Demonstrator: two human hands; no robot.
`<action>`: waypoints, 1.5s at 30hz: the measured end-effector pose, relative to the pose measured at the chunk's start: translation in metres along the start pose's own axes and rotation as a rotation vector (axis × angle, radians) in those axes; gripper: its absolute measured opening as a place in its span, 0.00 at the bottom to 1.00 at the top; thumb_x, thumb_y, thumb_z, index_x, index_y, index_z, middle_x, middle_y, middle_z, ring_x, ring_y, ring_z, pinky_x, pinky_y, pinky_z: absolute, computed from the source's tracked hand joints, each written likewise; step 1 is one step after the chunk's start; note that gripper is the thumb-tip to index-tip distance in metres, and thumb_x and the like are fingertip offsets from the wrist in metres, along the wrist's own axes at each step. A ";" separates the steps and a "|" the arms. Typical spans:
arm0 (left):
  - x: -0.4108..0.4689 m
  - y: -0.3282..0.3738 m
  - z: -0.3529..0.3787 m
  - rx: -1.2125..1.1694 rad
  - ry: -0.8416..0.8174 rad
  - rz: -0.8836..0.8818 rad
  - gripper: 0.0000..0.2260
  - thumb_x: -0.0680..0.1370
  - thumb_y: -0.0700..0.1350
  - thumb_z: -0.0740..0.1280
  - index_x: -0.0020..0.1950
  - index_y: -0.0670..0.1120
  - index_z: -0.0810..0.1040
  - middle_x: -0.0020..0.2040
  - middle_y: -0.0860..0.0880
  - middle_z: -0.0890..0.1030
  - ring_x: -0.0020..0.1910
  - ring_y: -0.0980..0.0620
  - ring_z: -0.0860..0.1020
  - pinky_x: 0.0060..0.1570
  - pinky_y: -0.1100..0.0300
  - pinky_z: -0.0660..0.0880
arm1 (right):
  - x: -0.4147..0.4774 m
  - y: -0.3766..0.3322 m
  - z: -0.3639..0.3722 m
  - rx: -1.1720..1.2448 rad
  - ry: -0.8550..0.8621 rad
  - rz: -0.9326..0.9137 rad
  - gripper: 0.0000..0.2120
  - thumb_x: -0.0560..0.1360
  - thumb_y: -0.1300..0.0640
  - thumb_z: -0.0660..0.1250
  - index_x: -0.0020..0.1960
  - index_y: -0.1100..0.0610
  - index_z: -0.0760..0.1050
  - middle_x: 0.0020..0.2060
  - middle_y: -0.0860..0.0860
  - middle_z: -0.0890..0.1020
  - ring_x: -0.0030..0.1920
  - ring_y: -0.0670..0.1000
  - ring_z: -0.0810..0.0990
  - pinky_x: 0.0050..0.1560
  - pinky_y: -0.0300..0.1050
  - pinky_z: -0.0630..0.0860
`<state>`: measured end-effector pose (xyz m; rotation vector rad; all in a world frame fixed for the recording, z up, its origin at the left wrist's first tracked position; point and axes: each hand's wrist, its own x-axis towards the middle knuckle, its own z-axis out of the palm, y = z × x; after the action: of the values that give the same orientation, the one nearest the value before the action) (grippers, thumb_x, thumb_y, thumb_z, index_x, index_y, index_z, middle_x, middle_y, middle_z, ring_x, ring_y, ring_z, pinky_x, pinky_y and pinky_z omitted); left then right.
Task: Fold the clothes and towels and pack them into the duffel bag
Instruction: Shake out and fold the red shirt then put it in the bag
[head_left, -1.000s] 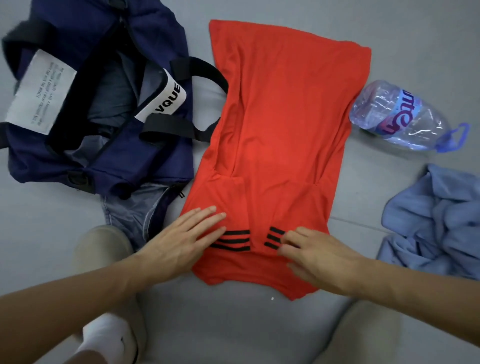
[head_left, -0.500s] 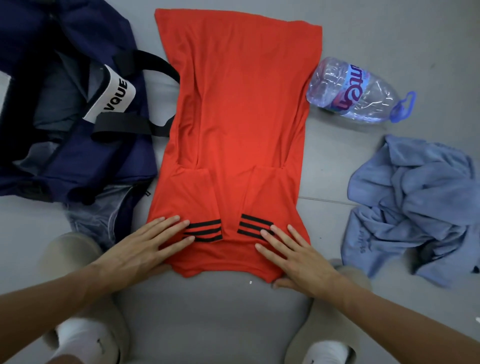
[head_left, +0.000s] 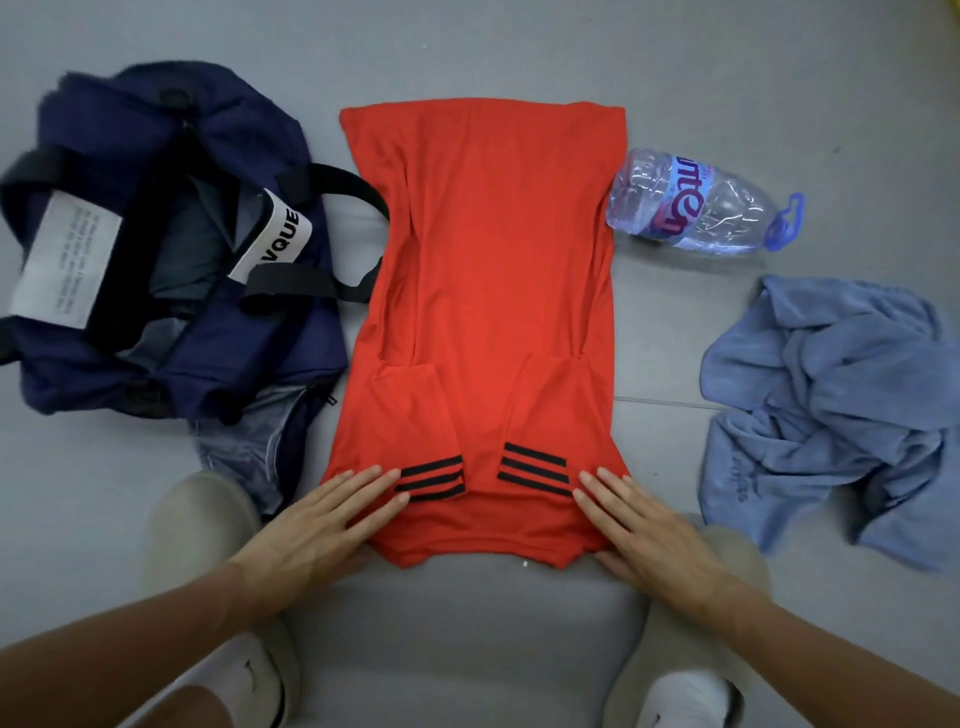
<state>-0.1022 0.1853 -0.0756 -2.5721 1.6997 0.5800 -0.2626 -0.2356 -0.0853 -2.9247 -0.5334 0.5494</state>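
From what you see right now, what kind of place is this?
Probably indoors, on a smooth grey floor; which room I cannot tell. The open duffel bag, the red shirt and a water bottle all lie directly on that floor.

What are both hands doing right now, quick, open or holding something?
Left hand: open, fingers straight, pressing flat on the red shirt.
Right hand: open, fingers straight, pressing flat on the same shirt.
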 end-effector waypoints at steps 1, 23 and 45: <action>0.001 -0.002 0.004 -0.006 -0.018 0.008 0.34 0.79 0.58 0.59 0.82 0.48 0.53 0.81 0.44 0.58 0.78 0.43 0.63 0.74 0.48 0.58 | 0.004 -0.001 0.001 0.005 -0.022 -0.011 0.36 0.75 0.41 0.60 0.78 0.57 0.60 0.76 0.55 0.67 0.75 0.57 0.66 0.75 0.53 0.57; 0.007 0.007 0.013 0.050 0.106 0.159 0.20 0.77 0.43 0.57 0.65 0.47 0.80 0.64 0.47 0.80 0.52 0.45 0.82 0.45 0.55 0.81 | 0.011 -0.016 0.010 0.032 0.165 0.116 0.26 0.70 0.58 0.63 0.67 0.50 0.77 0.63 0.54 0.77 0.54 0.58 0.79 0.46 0.51 0.79; 0.004 0.001 -0.017 -0.469 -0.237 -0.033 0.15 0.75 0.53 0.58 0.59 0.63 0.78 0.52 0.59 0.79 0.52 0.57 0.79 0.51 0.58 0.77 | 0.021 -0.024 -0.025 0.486 -0.309 0.149 0.21 0.78 0.51 0.60 0.67 0.35 0.75 0.48 0.43 0.81 0.49 0.46 0.79 0.48 0.38 0.70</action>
<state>-0.0967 0.1779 -0.0609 -2.6583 1.5915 1.3640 -0.2426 -0.2072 -0.0644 -2.4384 -0.1725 1.0007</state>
